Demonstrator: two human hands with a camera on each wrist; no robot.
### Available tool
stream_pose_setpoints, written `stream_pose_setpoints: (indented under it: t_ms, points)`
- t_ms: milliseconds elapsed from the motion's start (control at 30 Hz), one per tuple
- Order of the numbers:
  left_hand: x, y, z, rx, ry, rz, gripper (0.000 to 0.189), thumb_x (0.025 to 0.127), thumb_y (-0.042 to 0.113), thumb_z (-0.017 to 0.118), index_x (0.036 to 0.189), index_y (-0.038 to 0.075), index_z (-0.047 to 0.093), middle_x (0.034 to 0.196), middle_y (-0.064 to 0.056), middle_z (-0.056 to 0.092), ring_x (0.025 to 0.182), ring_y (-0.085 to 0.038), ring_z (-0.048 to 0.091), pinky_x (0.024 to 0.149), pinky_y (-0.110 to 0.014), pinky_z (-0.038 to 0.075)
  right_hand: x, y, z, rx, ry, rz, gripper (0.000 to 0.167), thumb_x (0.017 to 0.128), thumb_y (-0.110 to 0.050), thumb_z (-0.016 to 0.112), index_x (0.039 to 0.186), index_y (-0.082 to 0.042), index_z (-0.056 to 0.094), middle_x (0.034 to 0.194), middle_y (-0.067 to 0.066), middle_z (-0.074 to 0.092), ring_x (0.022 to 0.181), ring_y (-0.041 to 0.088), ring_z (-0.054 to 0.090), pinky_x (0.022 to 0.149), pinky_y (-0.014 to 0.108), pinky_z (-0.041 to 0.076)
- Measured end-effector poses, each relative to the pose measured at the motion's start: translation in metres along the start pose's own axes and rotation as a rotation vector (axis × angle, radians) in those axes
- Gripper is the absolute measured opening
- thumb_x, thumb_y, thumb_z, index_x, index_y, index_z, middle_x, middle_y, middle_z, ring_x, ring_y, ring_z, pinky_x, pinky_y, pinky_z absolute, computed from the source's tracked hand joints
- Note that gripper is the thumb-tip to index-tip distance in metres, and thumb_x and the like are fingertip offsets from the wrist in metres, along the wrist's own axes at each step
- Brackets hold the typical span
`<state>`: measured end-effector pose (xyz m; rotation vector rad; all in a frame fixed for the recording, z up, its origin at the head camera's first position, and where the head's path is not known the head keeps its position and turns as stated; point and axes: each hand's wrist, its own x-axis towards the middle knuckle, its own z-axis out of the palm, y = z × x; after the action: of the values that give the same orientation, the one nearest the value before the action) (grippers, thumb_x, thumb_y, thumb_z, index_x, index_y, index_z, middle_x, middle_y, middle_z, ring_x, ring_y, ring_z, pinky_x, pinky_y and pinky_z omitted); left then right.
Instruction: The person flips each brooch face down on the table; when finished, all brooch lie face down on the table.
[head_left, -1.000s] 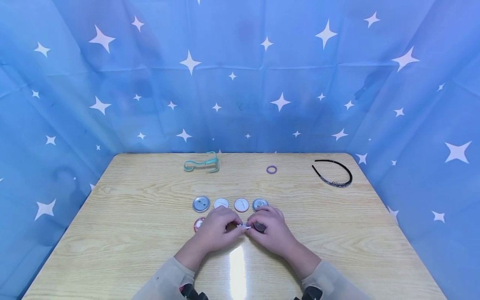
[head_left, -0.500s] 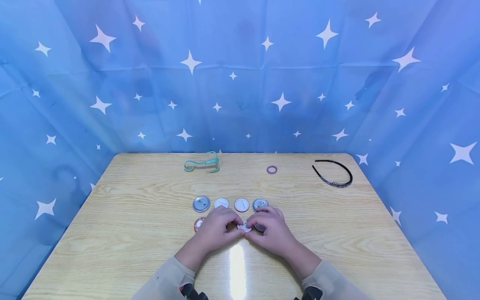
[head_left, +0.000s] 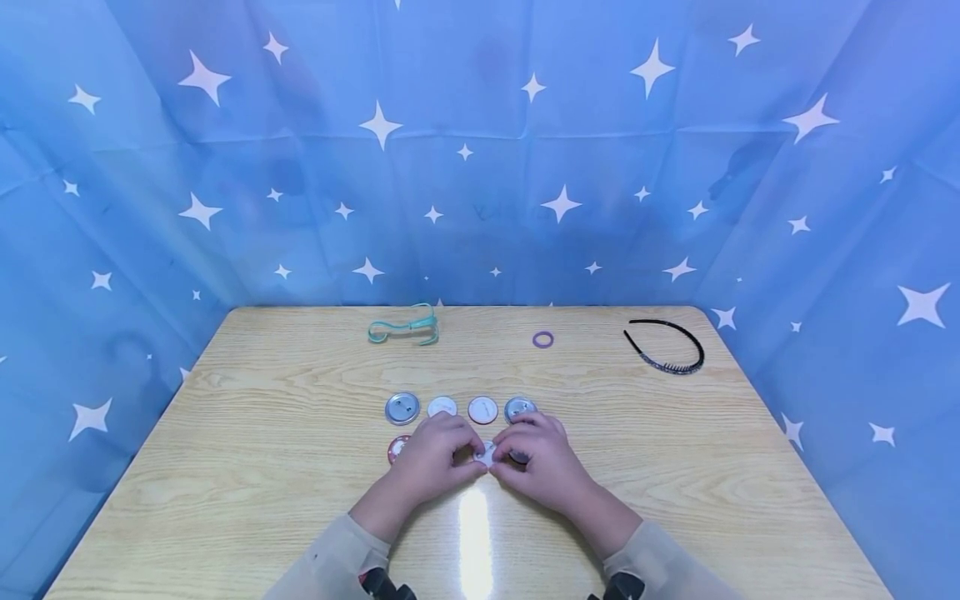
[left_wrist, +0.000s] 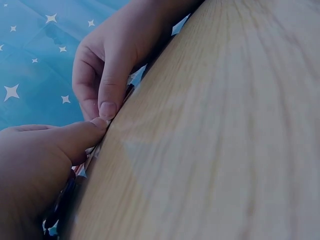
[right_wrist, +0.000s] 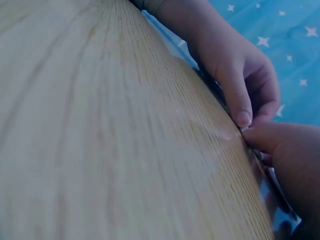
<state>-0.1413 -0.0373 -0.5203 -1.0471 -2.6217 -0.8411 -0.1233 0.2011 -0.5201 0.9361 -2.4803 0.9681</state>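
Note:
My left hand (head_left: 435, 457) and right hand (head_left: 542, 460) meet at the front row of pin badges. Between their fingertips lies a small round white-backed pin badge (head_left: 486, 455), pinched at its left and right edges by thumbs and fingers. A dark badge (head_left: 519, 457) shows partly under my right hand. Beside my left hand, a red-rimmed badge (head_left: 397, 448) is half covered. In the left wrist view, the thumbs of the left hand (left_wrist: 40, 165) and right hand (left_wrist: 117, 60) come together low at the tabletop; the badge is mostly hidden there.
Behind the hands runs a row of face-down badges: a silver one (head_left: 402, 407), two white ones (head_left: 442, 406) (head_left: 483, 409) and another silver one (head_left: 520, 407). Farther back on the wooden table (head_left: 262, 433) lie a teal hair claw (head_left: 405, 326), purple hair tie (head_left: 543, 339) and black headband (head_left: 693, 350).
The white-backed badge was tilted nearly edge-on between the fingertips and now lies flatter, its back facing up. Both hands have barely shifted.

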Motion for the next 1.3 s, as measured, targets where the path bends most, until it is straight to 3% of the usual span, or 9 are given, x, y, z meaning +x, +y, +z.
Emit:
stream_pose_setpoints:
  t_ms: [233,500,700,867,1100,1300]
  points:
    - [-0.001,0.003,0.0,0.049,0.013,0.018,0.023,0.087,0.037,0.089,0.101,0.024,0.078,0.102,0.011,0.073,0.098,-0.012,0.063,0.092,-0.035,0.052,0.001,-0.001,-0.001,-0.023,-0.013,-0.025,0.016,0.08,-0.023,0.092,0.089,-0.022,0.079,0.106,-0.009,0.078,0.119,0.034,0.065,0.107,0.065,0.037]
    - [-0.006,0.0,-0.004,0.039,0.143,0.064,0.022,0.084,0.033,0.089,0.097,0.02,0.077,0.119,0.0,0.071,0.11,-0.022,0.065,0.094,-0.048,0.049,0.007,-0.001,0.0,-0.074,0.035,-0.086,0.021,0.084,-0.027,0.087,0.1,-0.017,0.079,0.105,-0.008,0.076,0.116,0.03,0.066,0.105,0.061,0.04]
    - [-0.021,-0.015,-0.016,0.042,0.168,0.009,0.028,0.082,0.034,0.089,0.103,0.021,0.077,0.118,0.002,0.069,0.111,-0.024,0.061,0.099,-0.053,0.044,0.015,-0.006,0.004,-0.13,0.057,-0.149,0.015,0.084,-0.026,0.085,0.095,-0.019,0.079,0.104,-0.007,0.075,0.114,0.029,0.066,0.103,0.056,0.042]
    - [-0.037,-0.028,-0.028,0.031,0.18,-0.051,0.033,0.08,0.039,0.088,0.107,0.023,0.077,0.116,0.006,0.069,0.113,-0.02,0.059,0.098,-0.051,0.042,0.02,-0.014,0.013,-0.138,0.052,-0.174,0.015,0.084,-0.029,0.084,0.093,-0.019,0.079,0.104,-0.004,0.076,0.113,0.03,0.067,0.103,0.054,0.044]
    - [-0.054,-0.04,-0.039,0.01,0.169,-0.064,0.041,0.08,0.037,0.09,0.113,0.017,0.076,0.115,0.004,0.07,0.113,-0.02,0.06,0.101,-0.052,0.046,0.033,-0.03,0.03,-0.186,0.042,-0.155,0.015,0.084,-0.028,0.085,0.094,-0.019,0.08,0.101,-0.006,0.076,0.11,0.024,0.067,0.102,0.05,0.047]
    - [-0.058,-0.045,-0.041,0.027,0.175,-0.071,0.041,0.08,0.034,0.09,0.114,0.015,0.077,0.116,0.002,0.07,0.112,-0.024,0.061,0.1,-0.053,0.047,0.043,-0.041,0.044,-0.278,-0.018,-0.069,0.02,0.089,-0.036,0.082,0.102,-0.021,0.081,0.103,-0.007,0.073,0.106,0.02,0.062,0.094,0.045,0.048]
